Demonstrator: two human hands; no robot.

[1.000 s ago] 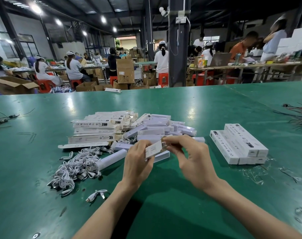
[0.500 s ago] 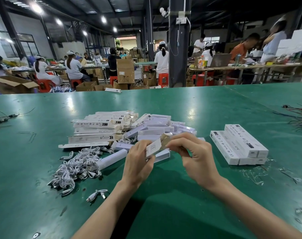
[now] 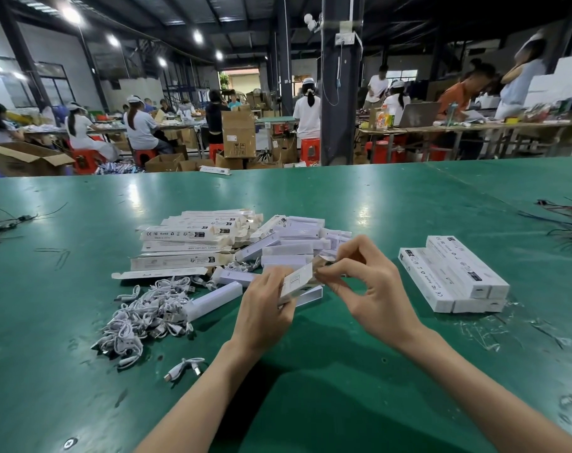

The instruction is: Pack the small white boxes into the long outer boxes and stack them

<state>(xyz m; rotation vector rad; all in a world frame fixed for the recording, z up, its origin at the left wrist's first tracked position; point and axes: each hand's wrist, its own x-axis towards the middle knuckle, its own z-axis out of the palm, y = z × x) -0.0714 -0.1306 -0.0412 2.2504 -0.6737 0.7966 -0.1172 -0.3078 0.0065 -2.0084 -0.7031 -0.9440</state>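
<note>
My left hand (image 3: pixel 265 305) is curled around a long outer box (image 3: pixel 296 282), holding it just above the table (image 3: pixel 343 197) in front of the loose small white boxes (image 3: pixel 294 243). My right hand (image 3: pixel 373 289) pinches the end flap (image 3: pixel 324 261) between thumb and forefinger, the other fingers arched clear.

I think the main risk is the flap creasing or tearing if I force it in at an angle, since the card looks thin. If my left hand squeezes too hard, the mouth could flatten and the tab would miss its slot. I cannot tell whether an inner box is fully seated, and one sticking out would stop the flap closing.

Compared with a second ago, the box has barely moved. My right fingers have arched higher and closed tighter on the flap. The stack (image 3: pixel 454 276) on my right is unchanged.
</note>
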